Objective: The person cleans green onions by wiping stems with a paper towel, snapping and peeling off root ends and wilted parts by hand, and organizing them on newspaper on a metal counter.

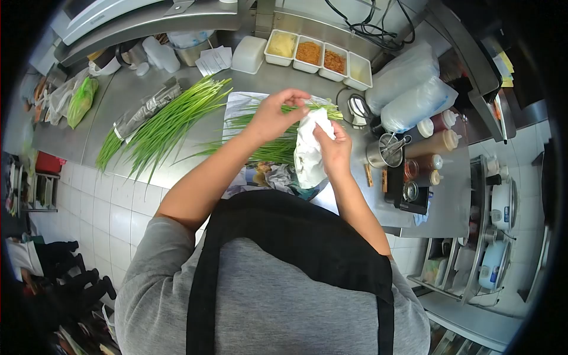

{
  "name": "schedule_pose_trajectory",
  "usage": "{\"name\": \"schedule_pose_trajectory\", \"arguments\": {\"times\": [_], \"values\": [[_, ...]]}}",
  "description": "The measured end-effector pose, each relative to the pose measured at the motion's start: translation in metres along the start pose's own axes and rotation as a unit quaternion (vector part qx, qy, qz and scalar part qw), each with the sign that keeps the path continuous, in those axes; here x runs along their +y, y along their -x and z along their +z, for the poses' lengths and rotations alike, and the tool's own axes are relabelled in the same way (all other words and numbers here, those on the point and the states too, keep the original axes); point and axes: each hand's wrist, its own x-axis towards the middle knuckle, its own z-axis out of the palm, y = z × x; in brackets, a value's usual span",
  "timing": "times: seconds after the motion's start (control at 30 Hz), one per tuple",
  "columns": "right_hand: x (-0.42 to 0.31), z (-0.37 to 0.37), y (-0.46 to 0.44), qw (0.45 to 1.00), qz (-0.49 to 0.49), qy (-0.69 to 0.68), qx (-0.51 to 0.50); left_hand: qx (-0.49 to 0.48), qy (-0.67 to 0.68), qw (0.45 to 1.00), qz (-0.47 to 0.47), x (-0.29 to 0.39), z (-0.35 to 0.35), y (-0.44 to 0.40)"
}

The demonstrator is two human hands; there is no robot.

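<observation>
My right hand (335, 149) is closed on a crumpled white cloth (309, 155), thumb on top, and the cloth hangs toward my apron. Just left of it, my left hand (283, 111) is held over the chives with its fingers apart, a fingertip close to the cloth's upper edge. Beneath both hands a spread of long green chives (275, 149) lies on white paper (236, 105), pale cut ends to the right. A larger pile of chives (177, 121) rests farther left, beside a bundle wrapped in newspaper (151, 109).
Several white tubs of chopped food (309, 54) line the back wall. Plastic bags (414, 103), sauce bottles (435, 142) and a metal pot with utensils (384, 152) stand at the right. A green bag (82, 102) lies far left. Printed newspaper (269, 176) sits at the front edge.
</observation>
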Motion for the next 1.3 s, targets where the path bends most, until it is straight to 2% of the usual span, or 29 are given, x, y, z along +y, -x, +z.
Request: {"name": "schedule_pose_trajectory", "arguments": {"times": [0.03,0.07,0.17,0.2,0.3,0.37,0.43,0.5,0.57,0.77,0.8,0.87,0.93,1.0,1.03,1.07,1.1,1.13,1.17,1.2,1.23,1.27,1.3], "values": [[-0.005,0.002,0.000,0.998,-0.017,0.061,-0.008,0.017,0.031,0.999,0.039,0.009,-0.006,-0.006],[-0.014,0.006,0.000,0.995,-0.032,0.089,-0.017,-0.007,-0.005,0.997,0.078,0.017,-0.009,-0.012],[-0.039,0.016,-0.001,0.985,-0.084,0.146,-0.031,-0.071,0.013,0.997,0.006,0.054,-0.019,-0.024],[-0.044,0.019,-0.003,0.983,-0.105,0.146,-0.027,-0.068,0.050,0.996,0.021,0.060,-0.021,-0.029],[-0.059,0.026,-0.001,0.967,-0.168,0.191,-0.033,-0.024,0.085,0.994,0.065,0.108,-0.042,-0.035],[-0.054,0.028,0.000,0.947,-0.206,0.242,-0.053,0.022,0.116,0.984,0.131,0.129,-0.061,-0.039],[-0.040,0.029,0.000,0.934,-0.224,0.274,-0.054,0.098,0.118,0.979,0.137,0.162,-0.078,-0.043],[-0.023,0.026,-0.001,0.919,-0.245,0.303,-0.058,0.176,0.088,0.976,0.097,0.165,-0.105,-0.046],[-0.009,0.019,-0.003,0.909,-0.228,0.344,-0.057,0.213,0.193,0.947,0.147,0.170,-0.125,-0.048],[0.035,-0.022,-0.016,0.851,-0.239,0.468,-0.027,0.282,0.201,0.923,0.167,0.168,-0.189,-0.032],[0.032,-0.023,-0.017,0.873,-0.213,0.440,-0.005,0.287,0.183,0.926,0.161,0.169,-0.200,-0.029],[0.024,-0.029,-0.018,0.909,-0.153,0.386,0.040,0.276,0.129,0.923,0.234,0.187,-0.202,-0.017],[0.054,-0.063,-0.036,0.972,-0.078,0.214,0.055,0.267,0.087,0.922,0.267,0.206,-0.201,-0.011],[0.048,-0.071,-0.035,0.998,0.028,0.002,0.064,0.225,0.052,0.934,0.272,0.220,-0.208,-0.002],[0.038,-0.073,-0.031,0.988,0.088,-0.105,0.067,0.187,0.040,0.946,0.261,0.221,-0.212,0.001],[0.049,-0.091,-0.032,0.980,0.099,-0.174,0.014,0.212,-0.081,0.939,0.261,0.204,-0.209,0.001],[0.048,-0.089,-0.029,0.968,0.132,-0.212,0.041,0.196,-0.202,0.943,0.175,0.194,-0.215,0.005],[0.044,-0.085,-0.025,0.952,0.162,-0.249,0.068,0.152,-0.215,0.960,0.096,0.180,-0.220,0.003],[0.041,-0.084,-0.022,0.934,0.191,-0.286,0.096,0.107,-0.236,0.962,0.091,0.161,-0.209,0.006],[0.065,-0.104,-0.023,0.936,0.182,-0.300,0.014,0.109,-0.252,0.958,0.078,0.136,-0.200,0.005],[0.089,-0.124,-0.024,0.933,0.170,-0.309,-0.068,0.086,-0.337,0.929,0.123,0.105,-0.200,0.004],[0.082,-0.122,-0.018,0.916,0.187,-0.335,-0.117,0.063,-0.418,0.891,0.167,0.074,-0.201,0.002],[0.075,-0.116,-0.013,0.889,0.215,-0.380,-0.136,0.045,-0.445,0.885,0.129,0.051,-0.199,0.003]]}}
